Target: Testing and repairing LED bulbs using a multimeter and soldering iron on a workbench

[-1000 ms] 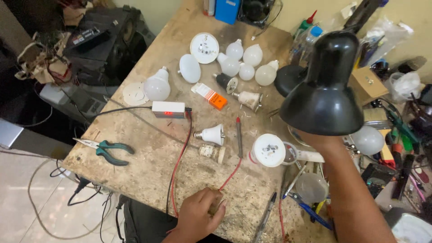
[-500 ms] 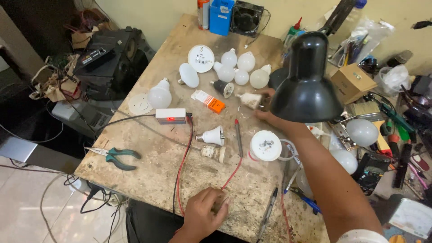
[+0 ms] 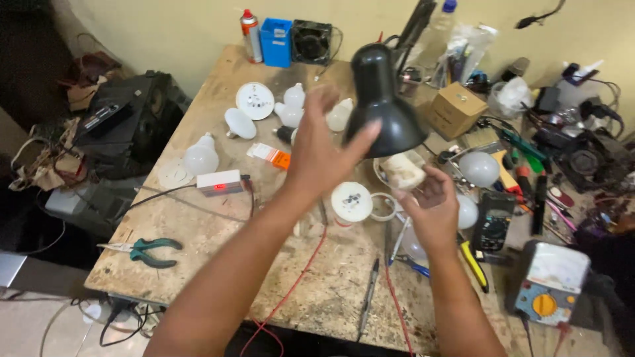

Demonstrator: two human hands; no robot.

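My right hand (image 3: 433, 205) has its fingers clamped on a white bulb base (image 3: 403, 172), held up just under the black lamp shade (image 3: 383, 106), at about 5 o'clock from the shade's rim. My left hand (image 3: 324, 152) is raised with its fingers spread apart and empty, one fingertip reaching toward the shade's lower edge at 9 o'clock of it; I cannot tell whether it touches.

As I judge it, the work is partway: the piece is off the desk (image 3: 198, 218) and in hand, but nothing is yet fitted to it or tested. An opened round bulb plate (image 3: 351, 201) lies at 7 o'clock below the shade, and several white bulbs (image 3: 291, 106) sit untouched at 10 o'clock. The green pliers (image 3: 152, 250) lie far off at 8 o'clock, unused.
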